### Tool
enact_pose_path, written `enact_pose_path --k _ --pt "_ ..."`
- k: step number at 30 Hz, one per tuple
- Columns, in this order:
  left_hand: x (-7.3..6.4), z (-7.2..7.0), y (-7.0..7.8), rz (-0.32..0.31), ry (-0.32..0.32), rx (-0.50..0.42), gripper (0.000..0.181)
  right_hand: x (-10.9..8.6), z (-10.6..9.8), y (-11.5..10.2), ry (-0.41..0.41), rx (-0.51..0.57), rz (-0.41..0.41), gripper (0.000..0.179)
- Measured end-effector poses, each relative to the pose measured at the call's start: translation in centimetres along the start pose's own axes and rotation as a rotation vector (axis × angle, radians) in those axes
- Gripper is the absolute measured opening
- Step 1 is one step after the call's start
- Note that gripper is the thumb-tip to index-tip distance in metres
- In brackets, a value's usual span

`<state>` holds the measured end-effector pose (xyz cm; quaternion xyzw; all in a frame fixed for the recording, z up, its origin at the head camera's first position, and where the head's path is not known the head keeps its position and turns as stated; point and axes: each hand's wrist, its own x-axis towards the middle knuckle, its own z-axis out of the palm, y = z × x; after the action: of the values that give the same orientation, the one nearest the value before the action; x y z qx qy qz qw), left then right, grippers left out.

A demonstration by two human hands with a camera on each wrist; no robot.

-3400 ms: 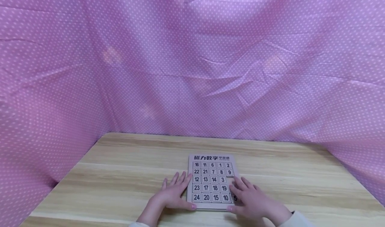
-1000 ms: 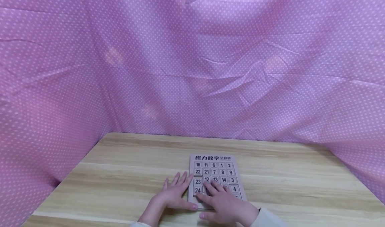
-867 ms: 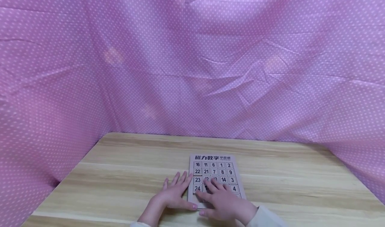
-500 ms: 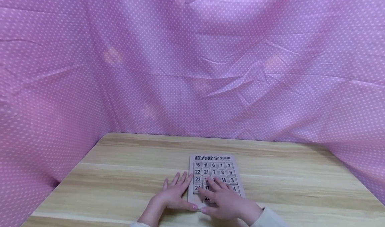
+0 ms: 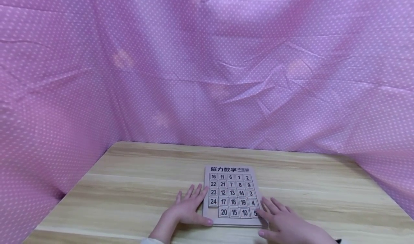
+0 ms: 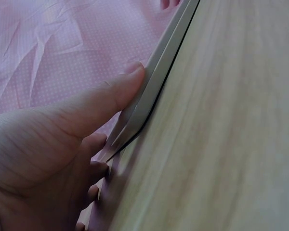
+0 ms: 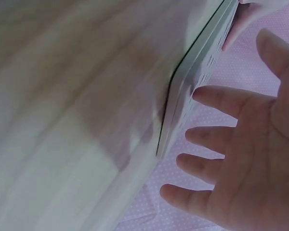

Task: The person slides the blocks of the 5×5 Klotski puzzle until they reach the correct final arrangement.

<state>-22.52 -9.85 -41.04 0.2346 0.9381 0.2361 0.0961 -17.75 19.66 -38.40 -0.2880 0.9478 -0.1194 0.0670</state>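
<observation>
A number sliding puzzle [image 5: 231,221] lies flat on the table, its numbered tiles in rows under a printed title. The bottom-left slot is bare, below tile 24 [image 5: 213,201] and left of tile 20 [image 5: 224,212]. My left hand [image 5: 185,211] rests at the puzzle's lower left corner, fingers spread along its left side. In the left wrist view its thumb [image 6: 106,98] touches the puzzle's near edge. My right hand [image 5: 286,220] is at the lower right, fingers extended, with the index fingertip over or on tile 5 [image 5: 254,213]; contact is unclear.
The wood-grain table [image 5: 139,172] extends around the puzzle on all sides. Pink polka-dot cloth [image 5: 207,75] hangs behind the table and along its left and right sides.
Tiles 12, 13, 14 and 3 have shifted right; 23 and 24 have moved up, putting the gap at bottom left. My right hand has since drawn back rightward. The left stays put.
</observation>
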Motion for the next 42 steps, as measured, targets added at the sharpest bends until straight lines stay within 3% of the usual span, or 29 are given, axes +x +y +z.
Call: enact_pose_path --k 8,20,28,36,42 --pt "0.1 0.0 -0.1 0.0 0.004 0.01 0.104 0.1 0.9 0.5 0.019 -0.006 -0.045 0.069" --pt "0.2 0.0 -0.1 0.002 0.012 0.004 0.105 1.3 1.1 -1.0 0.024 -0.011 -0.101 0.072" --pt "0.1 0.1 0.1 0.005 0.011 0.003 0.105 1.4 0.6 -1.0 0.03 0.017 -0.073 0.069" --pt "0.1 0.1 0.2 0.008 0.008 -0.003 0.105 2.6 0.8 -1.1 0.081 0.012 -0.11 0.071" --pt "0.0 0.1 0.2 0.001 0.01 -0.001 0.104 4.4 0.4 -0.5 0.086 0.008 -0.034 0.072"
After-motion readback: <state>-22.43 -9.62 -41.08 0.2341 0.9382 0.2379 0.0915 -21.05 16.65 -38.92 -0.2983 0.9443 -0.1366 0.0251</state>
